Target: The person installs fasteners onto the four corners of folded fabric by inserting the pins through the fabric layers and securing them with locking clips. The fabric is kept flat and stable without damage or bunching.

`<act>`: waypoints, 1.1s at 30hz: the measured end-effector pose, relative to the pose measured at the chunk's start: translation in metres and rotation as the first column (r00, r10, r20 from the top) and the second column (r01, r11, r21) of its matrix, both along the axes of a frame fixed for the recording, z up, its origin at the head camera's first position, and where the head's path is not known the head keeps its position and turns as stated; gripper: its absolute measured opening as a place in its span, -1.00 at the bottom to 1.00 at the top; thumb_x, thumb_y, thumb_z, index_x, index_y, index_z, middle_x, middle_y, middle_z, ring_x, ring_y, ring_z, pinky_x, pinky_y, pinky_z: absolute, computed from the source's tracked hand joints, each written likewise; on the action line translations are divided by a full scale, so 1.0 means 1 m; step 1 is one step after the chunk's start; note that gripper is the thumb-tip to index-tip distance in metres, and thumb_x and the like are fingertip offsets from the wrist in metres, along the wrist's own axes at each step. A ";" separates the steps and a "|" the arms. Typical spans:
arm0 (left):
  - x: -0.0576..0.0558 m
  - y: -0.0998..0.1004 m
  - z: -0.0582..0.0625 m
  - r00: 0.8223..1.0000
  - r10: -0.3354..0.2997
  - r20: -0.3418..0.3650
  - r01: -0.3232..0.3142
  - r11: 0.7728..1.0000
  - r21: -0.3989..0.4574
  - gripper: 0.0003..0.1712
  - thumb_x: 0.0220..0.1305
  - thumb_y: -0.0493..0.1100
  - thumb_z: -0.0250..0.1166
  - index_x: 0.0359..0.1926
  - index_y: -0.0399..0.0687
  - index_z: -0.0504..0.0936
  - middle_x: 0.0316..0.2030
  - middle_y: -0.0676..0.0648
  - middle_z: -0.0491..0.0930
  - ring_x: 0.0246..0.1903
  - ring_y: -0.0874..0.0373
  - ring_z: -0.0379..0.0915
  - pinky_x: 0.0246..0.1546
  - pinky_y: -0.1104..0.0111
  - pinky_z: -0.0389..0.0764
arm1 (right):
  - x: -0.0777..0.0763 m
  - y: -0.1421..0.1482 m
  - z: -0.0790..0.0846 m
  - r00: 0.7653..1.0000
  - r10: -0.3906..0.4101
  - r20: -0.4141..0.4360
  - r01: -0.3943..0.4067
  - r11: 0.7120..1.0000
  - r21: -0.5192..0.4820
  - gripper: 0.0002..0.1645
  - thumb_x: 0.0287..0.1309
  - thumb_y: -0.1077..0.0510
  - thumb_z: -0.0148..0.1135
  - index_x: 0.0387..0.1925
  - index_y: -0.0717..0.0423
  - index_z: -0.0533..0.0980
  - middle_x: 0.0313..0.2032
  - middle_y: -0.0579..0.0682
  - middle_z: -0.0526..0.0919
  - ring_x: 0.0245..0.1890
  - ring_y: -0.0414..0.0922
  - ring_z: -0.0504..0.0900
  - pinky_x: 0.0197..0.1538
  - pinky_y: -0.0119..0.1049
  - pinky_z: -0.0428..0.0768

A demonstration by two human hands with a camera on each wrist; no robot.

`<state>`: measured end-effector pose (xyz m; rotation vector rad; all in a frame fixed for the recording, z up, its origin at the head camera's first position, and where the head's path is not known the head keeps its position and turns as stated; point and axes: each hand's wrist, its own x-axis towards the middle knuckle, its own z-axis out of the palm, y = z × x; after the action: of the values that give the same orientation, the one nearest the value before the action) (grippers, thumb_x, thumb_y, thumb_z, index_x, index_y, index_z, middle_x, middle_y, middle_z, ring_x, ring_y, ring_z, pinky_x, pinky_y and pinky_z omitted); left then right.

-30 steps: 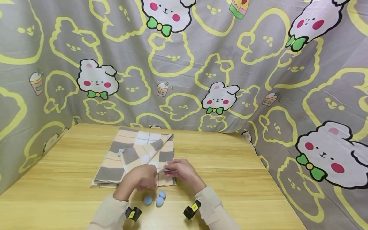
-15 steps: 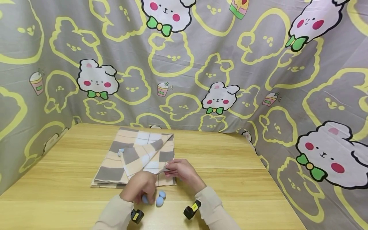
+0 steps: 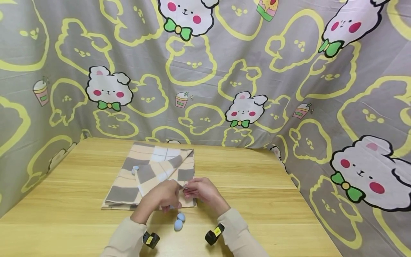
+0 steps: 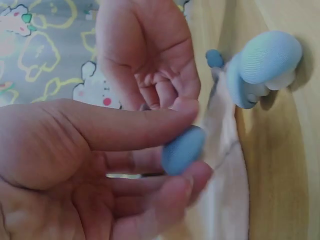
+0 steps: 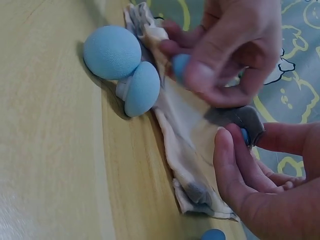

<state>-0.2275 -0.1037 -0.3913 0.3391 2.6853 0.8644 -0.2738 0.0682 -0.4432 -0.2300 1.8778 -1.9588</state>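
A folded plaid blanket (image 3: 123, 182) in beige, grey and white lies on the table, one layer folded back diagonally. My left hand (image 3: 162, 198) is over its near edge, thumb and fingers pinching a blue domed quilt clip piece (image 4: 184, 150). Facing it, my right hand (image 3: 203, 191) pinches the blanket's grey corner (image 5: 232, 116) together with a small blue piece (image 5: 244, 136), mostly hidden by cloth and fingers. Two blue domed clips (image 3: 178, 225) with whitish undersides, plainest in the wrist views, lie side by side on the table before the blanket.
More blue clip pieces (image 3: 135, 170) sit on the blanket's left part. Another blue piece (image 5: 213, 235) shows at the bottom of the right wrist view. The wooden table (image 3: 257, 200) is bordered by a patterned grey curtain (image 3: 199, 96).
My left hand went down to the table, took the leftmost of the three near clips, and came back up toward the blanket corner. My right hand has stayed in place.
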 end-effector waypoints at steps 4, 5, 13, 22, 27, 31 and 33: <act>-0.004 -0.002 0.002 0.994 0.061 -0.090 -0.049 0.991 0.121 -0.67 0.05 -0.34 0.54 -0.52 -0.14 0.48 -0.66 -0.10 0.57 -0.76 0.13 0.52 -0.70 0.40 0.50 | 0.000 0.000 0.000 1.000 0.008 -0.009 -0.008 1.000 0.006 -0.70 0.29 0.34 0.17 -0.08 0.57 0.53 -0.44 0.01 0.73 -0.42 -0.18 0.72 -0.12 -0.25 0.73; -0.005 -0.002 0.002 0.990 0.081 -0.118 -0.063 0.988 0.144 -0.68 0.06 -0.33 0.53 -0.50 -0.14 0.49 -0.66 -0.10 0.56 -0.76 0.13 0.51 -0.69 0.41 0.46 | 0.000 0.000 0.000 1.000 0.009 -0.009 -0.009 1.000 0.005 -0.71 0.29 0.34 0.17 -0.09 0.56 0.54 -0.44 0.00 0.73 -0.42 -0.18 0.72 -0.13 -0.25 0.73; -0.018 -0.004 -0.001 0.932 0.273 -0.237 -0.181 0.919 0.349 -0.73 0.13 -0.24 0.52 -0.26 -0.21 0.57 -0.45 -0.08 0.67 -0.60 0.11 0.59 -0.58 0.34 0.53 | 0.001 0.000 0.000 1.000 0.015 -0.009 -0.015 1.000 0.009 -0.70 0.31 0.30 0.20 -0.08 0.54 0.55 -0.37 0.06 0.75 -0.36 -0.16 0.72 -0.10 -0.22 0.73; -0.030 -0.014 -0.014 0.924 0.341 -0.175 -0.247 0.877 0.412 -0.66 0.14 -0.20 0.52 -0.13 -0.17 0.57 -0.28 -0.08 0.74 -0.29 0.10 0.66 -0.27 0.26 0.59 | 0.001 -0.001 0.001 1.000 0.024 -0.015 -0.024 1.000 0.014 -0.68 0.32 0.31 0.18 -0.06 0.58 0.53 -0.34 0.09 0.76 -0.34 -0.15 0.73 -0.05 -0.15 0.73; -0.032 -0.016 -0.017 0.934 0.340 -0.109 -0.260 0.858 0.442 -0.69 0.19 -0.23 0.46 -0.11 -0.22 0.56 -0.26 -0.10 0.75 -0.27 0.11 0.68 -0.24 0.26 0.63 | 0.000 -0.001 0.000 1.000 0.020 -0.013 -0.020 1.000 0.012 -0.66 0.31 0.31 0.18 -0.05 0.59 0.53 -0.36 0.07 0.76 -0.35 -0.15 0.73 -0.06 -0.16 0.73; -0.032 -0.015 -0.017 0.944 0.317 -0.092 -0.239 0.850 0.469 -0.73 0.25 -0.27 0.39 -0.06 -0.25 0.58 -0.21 -0.17 0.75 -0.25 0.02 0.71 -0.23 0.21 0.67 | 0.000 -0.001 -0.001 1.000 0.016 -0.014 -0.016 1.000 0.012 -0.67 0.31 0.32 0.18 -0.06 0.59 0.54 -0.35 0.10 0.76 -0.36 -0.15 0.73 -0.07 -0.16 0.74; -0.032 -0.015 -0.018 0.950 0.302 -0.080 -0.228 0.846 0.482 -0.75 0.29 -0.30 0.34 -0.02 -0.25 0.60 -0.19 -0.20 0.75 -0.23 -0.04 0.72 -0.21 0.17 0.69 | 0.000 -0.001 -0.001 1.000 0.013 -0.013 -0.013 1.000 0.009 -0.68 0.30 0.32 0.18 -0.06 0.58 0.54 -0.34 0.11 0.76 -0.36 -0.14 0.73 -0.07 -0.16 0.74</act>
<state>-0.2594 -0.1182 -0.4096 0.1339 2.6687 1.6466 -0.2743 0.0667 -0.4444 -0.2521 1.8884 -1.9442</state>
